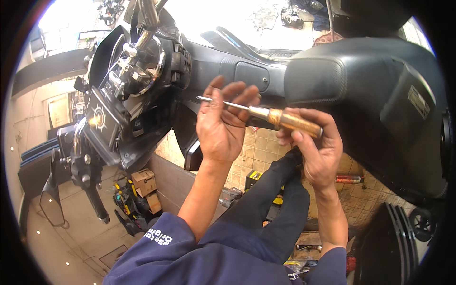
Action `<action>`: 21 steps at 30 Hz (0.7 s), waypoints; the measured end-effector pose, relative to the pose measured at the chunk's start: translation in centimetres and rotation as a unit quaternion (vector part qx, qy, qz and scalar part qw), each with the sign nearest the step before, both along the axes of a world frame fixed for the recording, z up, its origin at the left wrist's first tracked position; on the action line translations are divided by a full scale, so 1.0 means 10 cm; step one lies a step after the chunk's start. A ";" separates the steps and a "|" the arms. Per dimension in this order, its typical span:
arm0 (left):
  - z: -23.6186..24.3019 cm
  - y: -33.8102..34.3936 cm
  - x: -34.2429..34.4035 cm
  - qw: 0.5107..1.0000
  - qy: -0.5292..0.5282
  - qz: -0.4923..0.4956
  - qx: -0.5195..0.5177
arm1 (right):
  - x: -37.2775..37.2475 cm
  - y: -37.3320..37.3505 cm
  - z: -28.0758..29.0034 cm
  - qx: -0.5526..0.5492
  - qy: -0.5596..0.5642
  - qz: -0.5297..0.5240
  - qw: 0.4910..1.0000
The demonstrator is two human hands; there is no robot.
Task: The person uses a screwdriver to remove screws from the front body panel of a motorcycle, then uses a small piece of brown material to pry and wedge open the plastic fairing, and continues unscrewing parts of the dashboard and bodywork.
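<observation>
A screwdriver (285, 119) with a worn amber handle is held by my right hand (319, 147), its fingers wrapped round the handle's end. The metal shank points left and slightly up, its tip near my left thumb. My left hand (223, 121) is raised palm up behind the shank, fingers spread and slightly curled; the shank crosses over it, and I cannot tell whether they touch. Both hands are above my legs, beside a black scooter (256, 76). A small panel with one screw (264, 79) lies just beyond my left fingers.
The scooter's handlebar (97, 204) with its mirror (52, 204) juts out at the left. Its seat (365, 71) fills the right. Below are tiled floor, cardboard boxes (145, 183), a red spray can (349, 179) and scattered tools (308, 247).
</observation>
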State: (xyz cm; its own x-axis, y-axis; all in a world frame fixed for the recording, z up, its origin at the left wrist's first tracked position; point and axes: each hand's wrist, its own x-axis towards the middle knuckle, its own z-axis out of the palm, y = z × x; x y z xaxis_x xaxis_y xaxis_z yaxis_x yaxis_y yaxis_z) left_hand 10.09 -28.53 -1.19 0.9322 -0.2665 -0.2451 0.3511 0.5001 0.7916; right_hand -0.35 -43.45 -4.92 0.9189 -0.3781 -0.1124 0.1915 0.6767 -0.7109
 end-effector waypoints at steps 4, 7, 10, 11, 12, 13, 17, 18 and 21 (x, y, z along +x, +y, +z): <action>0.07 0.13 0.40 0.995 -0.025 0.092 0.031 | 0.60 0.09 -0.07 -0.002 0.019 0.046 0.999; -0.02 0.15 0.55 0.992 0.006 0.120 0.043 | 0.81 0.13 -0.24 0.012 0.051 0.065 0.996; -0.05 0.17 0.59 0.987 0.035 0.150 0.043 | 0.89 0.18 -0.35 0.030 0.057 0.078 0.995; -0.08 0.17 0.59 0.986 0.037 0.158 0.050 | 0.90 0.18 -0.36 0.036 0.069 0.086 0.993; -0.09 0.16 0.60 0.984 0.036 0.163 0.062 | 0.92 0.19 -0.39 0.051 0.070 0.090 0.992; -0.10 0.15 0.61 0.982 0.036 0.169 0.073 | 0.93 0.19 -0.43 0.065 0.071 0.094 0.991; -0.13 0.15 0.66 0.978 0.017 0.173 0.115 | 0.98 0.19 -0.46 0.090 0.080 0.101 0.988; -0.13 0.14 0.66 0.978 0.016 0.174 0.117 | 0.98 0.18 -0.47 0.098 0.081 0.103 0.986; -0.11 0.13 0.64 0.978 0.005 0.170 0.120 | 0.97 0.17 -0.48 0.123 0.081 0.108 0.983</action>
State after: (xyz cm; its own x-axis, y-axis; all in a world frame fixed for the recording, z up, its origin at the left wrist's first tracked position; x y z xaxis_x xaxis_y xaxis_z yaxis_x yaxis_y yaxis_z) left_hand 16.49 -27.26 -2.26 0.9542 0.1254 -0.2718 0.2046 0.3896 0.8980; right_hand 9.36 -41.73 -9.77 0.9373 -0.1198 -0.3272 -0.0771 0.8443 -0.5302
